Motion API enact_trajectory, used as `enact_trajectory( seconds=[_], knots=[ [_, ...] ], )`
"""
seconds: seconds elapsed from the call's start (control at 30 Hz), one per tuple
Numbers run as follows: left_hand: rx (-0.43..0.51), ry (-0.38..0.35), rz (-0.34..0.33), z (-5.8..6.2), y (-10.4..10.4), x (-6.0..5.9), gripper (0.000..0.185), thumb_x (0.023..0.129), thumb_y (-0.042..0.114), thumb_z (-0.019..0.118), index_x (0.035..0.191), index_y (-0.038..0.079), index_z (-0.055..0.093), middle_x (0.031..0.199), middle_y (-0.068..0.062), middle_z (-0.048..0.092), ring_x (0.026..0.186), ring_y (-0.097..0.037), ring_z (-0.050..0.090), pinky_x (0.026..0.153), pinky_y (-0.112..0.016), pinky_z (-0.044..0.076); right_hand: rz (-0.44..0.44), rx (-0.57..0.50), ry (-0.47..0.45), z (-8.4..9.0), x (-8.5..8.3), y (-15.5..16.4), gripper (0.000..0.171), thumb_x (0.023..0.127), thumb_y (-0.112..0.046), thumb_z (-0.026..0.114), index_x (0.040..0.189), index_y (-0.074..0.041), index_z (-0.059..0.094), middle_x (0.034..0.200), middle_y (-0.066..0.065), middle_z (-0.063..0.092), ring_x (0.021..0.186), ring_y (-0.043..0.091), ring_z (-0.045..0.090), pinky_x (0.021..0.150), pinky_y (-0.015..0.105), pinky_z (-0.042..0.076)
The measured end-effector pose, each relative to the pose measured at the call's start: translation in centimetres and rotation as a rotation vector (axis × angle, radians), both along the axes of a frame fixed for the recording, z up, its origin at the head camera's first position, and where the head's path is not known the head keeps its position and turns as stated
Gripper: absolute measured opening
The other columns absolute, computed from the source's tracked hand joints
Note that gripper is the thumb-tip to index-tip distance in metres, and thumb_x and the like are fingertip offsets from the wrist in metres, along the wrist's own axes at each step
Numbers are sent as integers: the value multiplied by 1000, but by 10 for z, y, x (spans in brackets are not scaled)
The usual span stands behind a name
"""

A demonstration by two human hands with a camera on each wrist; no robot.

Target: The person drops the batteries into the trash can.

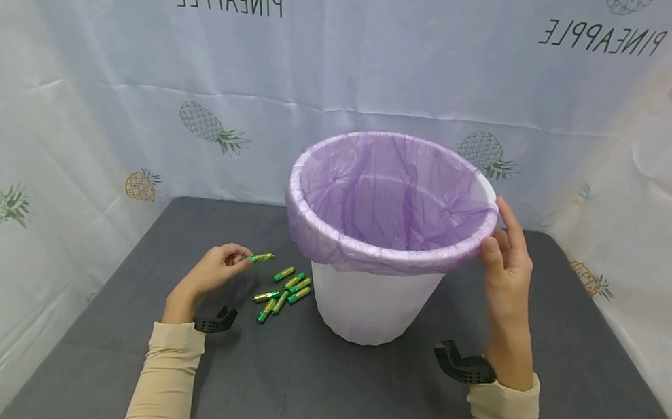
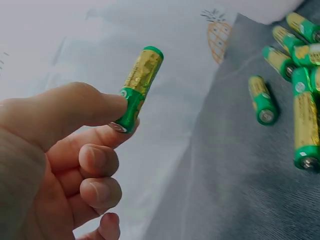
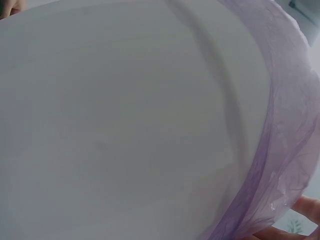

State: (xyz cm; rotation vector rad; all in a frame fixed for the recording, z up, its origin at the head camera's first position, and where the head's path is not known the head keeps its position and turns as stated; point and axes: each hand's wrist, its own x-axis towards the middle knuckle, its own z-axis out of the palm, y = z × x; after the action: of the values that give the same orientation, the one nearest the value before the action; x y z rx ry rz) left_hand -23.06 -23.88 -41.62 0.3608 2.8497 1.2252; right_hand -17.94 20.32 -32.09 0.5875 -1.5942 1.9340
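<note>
My left hand [image 1: 220, 270] pinches a green and gold battery [image 2: 138, 87] between thumb and index finger near one end, its other fingers curled. Just right of that hand, several more such batteries [image 1: 280, 301] lie loosely grouped on the table. A white trash bin [image 1: 371, 305] stands upright beside them, with a translucent purple bag [image 1: 395, 195] lining it and folded over its rim. At the bin's right side, my right hand [image 1: 508, 268] holds the bagged rim by thumb and fingers. The right wrist view is mostly filled by the bin's white outer wall [image 3: 125, 120].
A dark grey cloth covers the table [image 1: 316, 398]. White curtains with pineapple prints [image 1: 351, 68] hang close behind and at both sides. Each wrist wears a black camera mount [image 1: 464, 365] that sticks out inward over the table.
</note>
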Motion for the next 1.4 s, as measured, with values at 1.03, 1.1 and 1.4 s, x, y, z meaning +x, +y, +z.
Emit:
enact_trajectory(
  seconds=[1.03, 1.1, 1.4],
  knots=[
    [110, 515, 78, 59, 20, 35, 10, 90, 1, 61, 99, 2, 64, 79, 0, 42, 68, 1, 39, 61, -17, 36, 20, 25, 23, -1, 0, 1, 56, 96, -19, 58, 147, -6, 39, 114, -7, 68, 99, 2, 63, 91, 14, 48],
    [122, 534, 75, 62, 22, 37, 11, 90, 0, 62, 101, 1, 64, 79, 1, 41, 68, 2, 39, 61, -16, 36, 24, 23, 26, -1, 0, 0, 55, 97, -19, 58, 147, -6, 39, 115, -7, 68, 100, 2, 63, 91, 14, 48],
    [151, 608, 76, 73, 29, 47, 13, 91, -4, 59, 102, -1, 64, 77, 3, 41, 68, 3, 40, 63, -12, 36, 30, 14, 26, -1, 0, 1, 55, 97, -18, 58, 147, -6, 40, 113, -7, 69, 98, 2, 63, 89, 14, 49]
  ],
)
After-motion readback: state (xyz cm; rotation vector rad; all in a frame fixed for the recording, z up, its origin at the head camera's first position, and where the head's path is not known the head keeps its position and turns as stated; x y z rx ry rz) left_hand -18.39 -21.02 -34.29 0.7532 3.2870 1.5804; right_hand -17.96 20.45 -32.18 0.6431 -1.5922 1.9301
